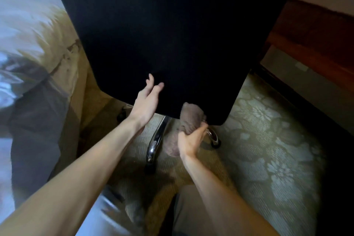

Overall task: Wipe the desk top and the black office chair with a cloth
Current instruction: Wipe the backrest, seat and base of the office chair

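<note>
Patterned carpet [268,140] in pale green and beige with a floral motif covers the floor across the lower and right part of the head view. At upper right runs a reddish-brown wooden surface [316,30]; whether it is the desk top cannot be told. Along the left lies blurred beige and white fabric [28,25], too smeared to identify.

Filling the upper middle is the back of the black office chair [172,34], seen from behind. Its chrome legs [156,140] splay out beneath, one ending in a dark caster [150,168].

The left hand [147,101] is flat with fingers straight and slightly spread, fingertips touching the lower left of the chair back, holding nothing. The right hand [191,140] grips a bunched grey-brown cloth [192,116], its fingers curled round it. The cloth's upper end presses against the bottom edge of the chair back, and a fold hangs below the hand.
</note>
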Action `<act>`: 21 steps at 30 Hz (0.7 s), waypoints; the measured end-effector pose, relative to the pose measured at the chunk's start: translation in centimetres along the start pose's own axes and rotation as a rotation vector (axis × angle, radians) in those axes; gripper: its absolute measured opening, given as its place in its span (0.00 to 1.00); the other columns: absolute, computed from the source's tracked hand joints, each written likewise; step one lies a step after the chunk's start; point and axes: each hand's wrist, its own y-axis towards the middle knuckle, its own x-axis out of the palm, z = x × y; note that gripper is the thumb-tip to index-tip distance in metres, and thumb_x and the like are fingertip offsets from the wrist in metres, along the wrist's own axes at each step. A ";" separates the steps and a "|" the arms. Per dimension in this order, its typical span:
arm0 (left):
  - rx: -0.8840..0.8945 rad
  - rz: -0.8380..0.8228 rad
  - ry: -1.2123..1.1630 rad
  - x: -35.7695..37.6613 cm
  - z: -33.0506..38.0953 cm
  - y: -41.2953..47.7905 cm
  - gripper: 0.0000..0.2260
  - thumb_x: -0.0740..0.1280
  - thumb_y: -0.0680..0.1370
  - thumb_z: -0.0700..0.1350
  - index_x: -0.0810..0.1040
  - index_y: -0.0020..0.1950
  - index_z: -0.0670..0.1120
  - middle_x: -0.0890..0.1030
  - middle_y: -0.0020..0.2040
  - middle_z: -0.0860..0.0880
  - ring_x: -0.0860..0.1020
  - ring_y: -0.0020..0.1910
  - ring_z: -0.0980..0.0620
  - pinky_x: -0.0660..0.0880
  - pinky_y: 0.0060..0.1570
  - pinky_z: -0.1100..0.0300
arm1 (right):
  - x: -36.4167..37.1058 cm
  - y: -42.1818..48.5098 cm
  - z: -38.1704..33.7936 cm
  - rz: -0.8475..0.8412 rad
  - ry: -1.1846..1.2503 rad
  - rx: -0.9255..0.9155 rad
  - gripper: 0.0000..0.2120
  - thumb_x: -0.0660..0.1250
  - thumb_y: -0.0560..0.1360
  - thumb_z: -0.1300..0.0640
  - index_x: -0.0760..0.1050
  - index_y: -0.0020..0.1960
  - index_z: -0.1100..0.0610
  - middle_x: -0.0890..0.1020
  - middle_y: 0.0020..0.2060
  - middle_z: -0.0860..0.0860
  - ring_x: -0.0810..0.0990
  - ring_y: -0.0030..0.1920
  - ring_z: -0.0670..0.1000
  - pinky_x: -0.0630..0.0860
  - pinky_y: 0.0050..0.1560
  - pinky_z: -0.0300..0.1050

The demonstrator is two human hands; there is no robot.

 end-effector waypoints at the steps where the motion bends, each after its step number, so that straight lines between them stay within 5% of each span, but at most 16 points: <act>1: 0.000 -0.010 0.013 -0.3 0.1 0.0 0.35 0.63 0.79 0.61 0.55 0.83 0.56 0.57 0.83 0.51 0.62 0.80 0.51 0.57 0.81 0.49 | 0.0 0.2 0.3 -0.129 -0.076 0.004 0.34 0.68 0.71 0.72 0.65 0.75 0.61 0.72 0.70 0.60 0.73 0.70 0.58 0.64 0.72 0.38; 3: 0.018 -0.014 0.031 -1.5 0.3 0.2 0.27 0.63 0.84 0.54 0.62 0.82 0.52 0.66 0.80 0.49 0.67 0.78 0.52 0.60 0.80 0.51 | -0.7 0.5 1.2 -0.255 -0.170 0.008 0.31 0.70 0.72 0.69 0.69 0.74 0.59 0.77 0.68 0.57 0.76 0.68 0.56 0.69 0.72 0.46; 8: 0.018 0.156 0.041 -5.3 1.5 0.6 0.16 0.57 0.87 0.44 0.75 0.73 0.44 0.77 0.71 0.48 0.77 0.67 0.52 0.72 0.65 0.62 | -2.8 0.4 1.5 0.367 0.164 0.124 0.25 0.69 0.72 0.73 0.72 0.68 0.65 0.80 0.62 0.62 0.79 0.63 0.62 0.71 0.56 0.35; 11: -0.045 0.227 -0.027 -7.4 2.0 1.7 0.16 0.58 0.87 0.46 0.75 0.74 0.45 0.77 0.72 0.47 0.76 0.69 0.49 0.72 0.70 0.54 | -3.4 2.9 0.1 0.513 0.365 0.235 0.25 0.68 0.74 0.71 0.70 0.70 0.64 0.78 0.62 0.65 0.79 0.61 0.63 0.75 0.64 0.48; 16: -0.045 0.118 -0.021 -6.9 1.3 2.5 0.21 0.59 0.87 0.51 0.67 0.80 0.49 0.70 0.78 0.51 0.70 0.75 0.50 0.68 0.74 0.51 | -0.4 2.5 -1.6 0.318 0.394 0.476 0.32 0.66 0.78 0.65 0.61 0.79 0.58 0.74 0.71 0.65 0.76 0.67 0.66 0.73 0.69 0.58; 21: -0.042 0.103 -0.097 -4.7 0.3 2.5 0.28 0.61 0.86 0.51 0.55 0.84 0.52 0.59 0.83 0.53 0.63 0.80 0.51 0.65 0.76 0.49 | 2.3 1.0 -3.2 -0.052 0.543 0.699 0.20 0.66 0.77 0.64 0.74 0.69 0.64 0.84 0.57 0.64 0.86 0.52 0.62 0.84 0.44 0.52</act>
